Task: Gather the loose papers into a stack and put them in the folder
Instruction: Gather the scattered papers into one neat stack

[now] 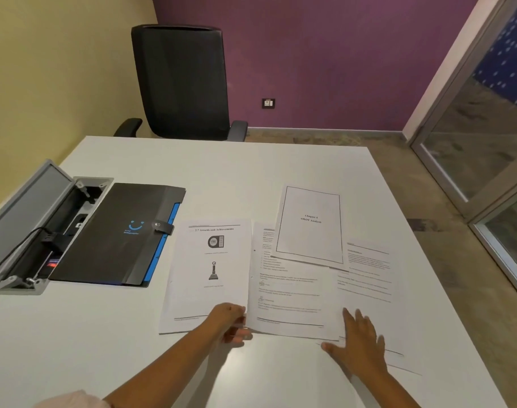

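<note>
Several printed sheets lie spread on the white table (104, 334). An awards page (210, 272) lies at the left, a text page (292, 293) in the middle, a framed title page (310, 225) on top behind it, and another text page (369, 278) at the right. My left hand (232, 322) pinches the near left corner of the middle text page. Flat on the right page rests my right hand (359, 340), fingers spread. A closed black folder (116, 234) with a blue edge and a snap strap lies to the left of the sheets.
An open grey cable box (42, 231) with a plug and cord is sunk into the table, left of the folder. A black office chair (183, 81) stands beyond the far edge. The table's right edge runs diagonally beside a glass door (487, 142).
</note>
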Tool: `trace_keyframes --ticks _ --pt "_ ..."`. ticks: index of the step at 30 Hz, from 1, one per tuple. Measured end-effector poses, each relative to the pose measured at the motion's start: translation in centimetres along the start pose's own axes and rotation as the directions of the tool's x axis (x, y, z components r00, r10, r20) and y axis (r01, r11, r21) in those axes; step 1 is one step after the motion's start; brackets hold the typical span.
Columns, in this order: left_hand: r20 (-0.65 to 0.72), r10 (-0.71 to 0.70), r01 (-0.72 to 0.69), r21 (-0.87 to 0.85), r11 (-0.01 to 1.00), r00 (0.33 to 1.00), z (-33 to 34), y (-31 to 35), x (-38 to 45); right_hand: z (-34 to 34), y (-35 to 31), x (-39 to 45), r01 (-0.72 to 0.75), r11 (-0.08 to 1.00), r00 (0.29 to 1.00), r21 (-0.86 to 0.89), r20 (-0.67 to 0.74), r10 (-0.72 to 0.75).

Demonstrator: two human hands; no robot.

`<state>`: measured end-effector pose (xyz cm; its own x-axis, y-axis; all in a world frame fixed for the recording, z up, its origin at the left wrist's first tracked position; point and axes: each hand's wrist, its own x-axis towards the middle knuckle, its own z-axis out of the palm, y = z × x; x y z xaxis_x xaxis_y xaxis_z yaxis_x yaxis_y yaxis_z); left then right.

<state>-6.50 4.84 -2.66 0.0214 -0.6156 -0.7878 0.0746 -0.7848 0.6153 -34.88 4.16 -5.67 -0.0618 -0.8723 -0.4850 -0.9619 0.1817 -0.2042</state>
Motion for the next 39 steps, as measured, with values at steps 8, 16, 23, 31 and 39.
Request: trace_keyframes --ticks 8,16,23,31,39 --pt "-0.004 0.042 -0.041 0.05 0.998 0.999 1.0 -0.7 0.2 1.7 0.7 0.2 -0.006 1.0 0.998 0.027 -0.069 0.008" --pt "-0.099 0.115 -0.109 0.064 0.992 0.988 1.5 -0.5 0.7 -0.9 0.9 -0.2 -0.036 0.941 0.944 0.336 -0.299 0.143" --pt "-0.158 0.125 -0.112 0.088 0.99 0.979 -1.6 -1.3 1.0 -6.0 1.5 -0.1 0.102 0.821 0.99 0.562 -0.139 -0.029" --pt "-0.132 0.101 -0.092 0.074 0.993 0.986 -2.1 -1.9 0.8 -15.5 1.2 -2.9 0.125 0.866 0.925 0.485 -0.373 0.075" --pt "0.001 0.026 -0.026 0.132 0.991 1.0 -1.3 -1.4 0.3 -19.5 -5.5 -7.7 0.342 0.842 0.806 0.416 -0.59 -0.036"
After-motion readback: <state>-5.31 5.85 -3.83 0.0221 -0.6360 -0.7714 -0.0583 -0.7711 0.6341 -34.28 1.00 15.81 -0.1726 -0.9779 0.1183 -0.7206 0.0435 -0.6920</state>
